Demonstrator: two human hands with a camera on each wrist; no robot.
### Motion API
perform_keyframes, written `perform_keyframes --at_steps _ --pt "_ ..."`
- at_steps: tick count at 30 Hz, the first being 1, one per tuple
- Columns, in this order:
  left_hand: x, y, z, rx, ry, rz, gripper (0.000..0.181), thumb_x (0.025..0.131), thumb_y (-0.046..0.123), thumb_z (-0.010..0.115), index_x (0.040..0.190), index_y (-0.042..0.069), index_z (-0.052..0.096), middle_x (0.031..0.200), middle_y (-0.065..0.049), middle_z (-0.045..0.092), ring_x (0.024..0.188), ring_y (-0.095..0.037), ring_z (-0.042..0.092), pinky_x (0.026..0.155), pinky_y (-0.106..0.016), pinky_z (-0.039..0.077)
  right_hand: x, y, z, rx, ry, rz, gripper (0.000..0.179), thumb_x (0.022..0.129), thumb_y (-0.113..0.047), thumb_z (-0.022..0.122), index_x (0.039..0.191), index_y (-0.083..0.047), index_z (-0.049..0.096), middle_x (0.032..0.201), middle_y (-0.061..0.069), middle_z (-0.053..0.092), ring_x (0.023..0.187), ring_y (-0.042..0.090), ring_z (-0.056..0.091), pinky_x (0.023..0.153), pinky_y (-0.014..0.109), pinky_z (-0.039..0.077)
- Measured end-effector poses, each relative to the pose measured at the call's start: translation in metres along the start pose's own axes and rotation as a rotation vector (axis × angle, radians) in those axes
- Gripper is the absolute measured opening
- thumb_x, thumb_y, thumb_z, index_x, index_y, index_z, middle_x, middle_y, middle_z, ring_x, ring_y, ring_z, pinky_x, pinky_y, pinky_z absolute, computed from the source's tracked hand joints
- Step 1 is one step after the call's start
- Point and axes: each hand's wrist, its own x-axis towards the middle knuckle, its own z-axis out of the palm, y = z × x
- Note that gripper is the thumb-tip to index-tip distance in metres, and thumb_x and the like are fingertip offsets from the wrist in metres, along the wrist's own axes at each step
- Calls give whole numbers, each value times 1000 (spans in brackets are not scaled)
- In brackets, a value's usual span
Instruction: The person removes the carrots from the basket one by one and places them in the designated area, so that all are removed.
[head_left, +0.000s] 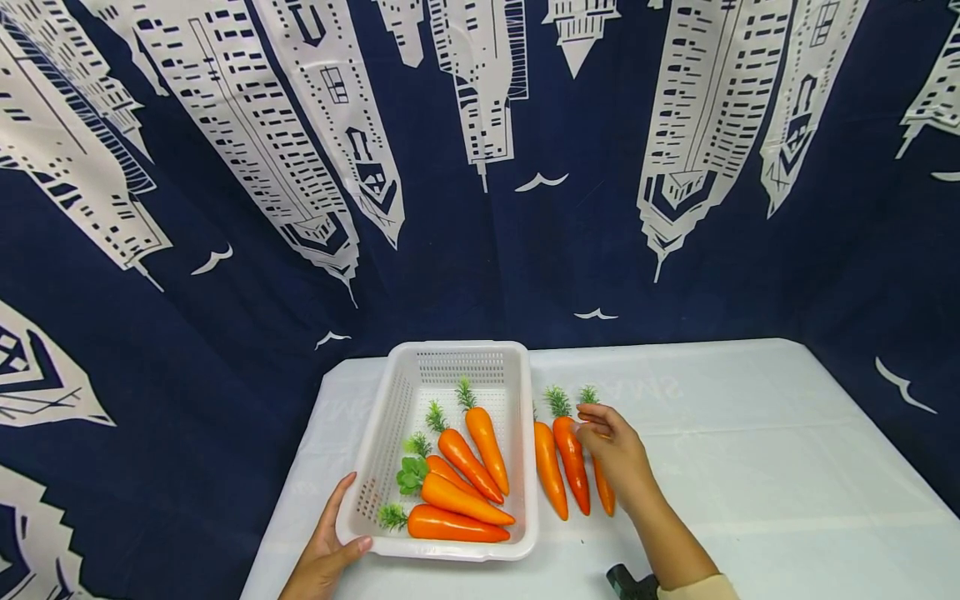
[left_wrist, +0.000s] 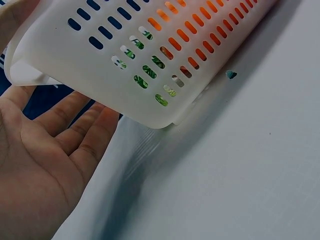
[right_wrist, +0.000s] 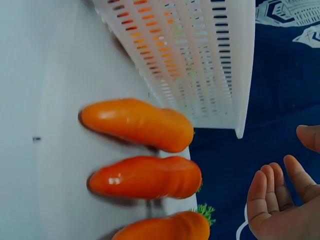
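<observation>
A white plastic basket [head_left: 531, 467] with slotted walls stands on the table, several orange toy carrots [head_left: 459, 500] with green tops inside it. At its near left corner my left hand [head_left: 324, 550] holds the rim, thumb at the front edge and fingers along the outer left side. Three more carrots lie side by side just right of the basket: a left one [head_left: 550, 471], a redder middle one [head_left: 573, 467] and a right one [head_left: 603, 492]. Over the right one hovers my right hand [head_left: 621, 458], partly covering it. In the right wrist view its loosely spread fingers [right_wrist: 257, 195] hold nothing.
A white cloth covers the table [head_left: 787, 467], which stretches away to the right. Behind it hangs a dark blue curtain [head_left: 480, 275] printed with white buildings and birds. A black device [head_left: 632, 583] sits by my right wrist.
</observation>
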Motion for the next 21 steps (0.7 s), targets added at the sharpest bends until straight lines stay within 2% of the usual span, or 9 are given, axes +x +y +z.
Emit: perform_keyframes --at_steps 3,7,12,18,21 --pt "0 1 0 8 3 -1 96 94 5 63 163 28 1 164 -12 -21 124 16 33 99 -16 44 -3 -2 4 9 -30 1 43 98 -28 65 138 -16 56 134 11 59 110 17 58 93 32 53" --pt "0 2 1 10 3 -8 96 94 5 64 163 28 0 164 -12 -22 124 17 32 98 -15 43 -6 -3 9 17 -63 7 42 98 -29 65 138 -17 56 133 11 60 112 18 59 94 28 52" --pt "-1 2 1 -26 -21 -12 98 94 4 62 162 29 -3 164 -12 -18 123 19 37 99 -18 45 -10 -3 15 40 -91 -15 41 98 -30 67 135 -17 57 131 13 62 114 19 60 93 19 50" --pt "-1 2 2 -40 -34 -5 98 94 2 61 162 30 -4 163 -9 -14 123 18 39 100 -19 46 -16 -7 24 54 -118 -38 39 96 -25 69 132 -16 60 123 13 66 109 20 63 89 20 52" --pt "-1 2 2 -33 -27 -3 98 94 2 62 162 29 -3 164 -10 -15 123 19 38 100 -18 46 -20 -9 28 71 -149 -55 36 96 -19 67 131 -14 61 120 16 67 110 25 64 89 22 53"
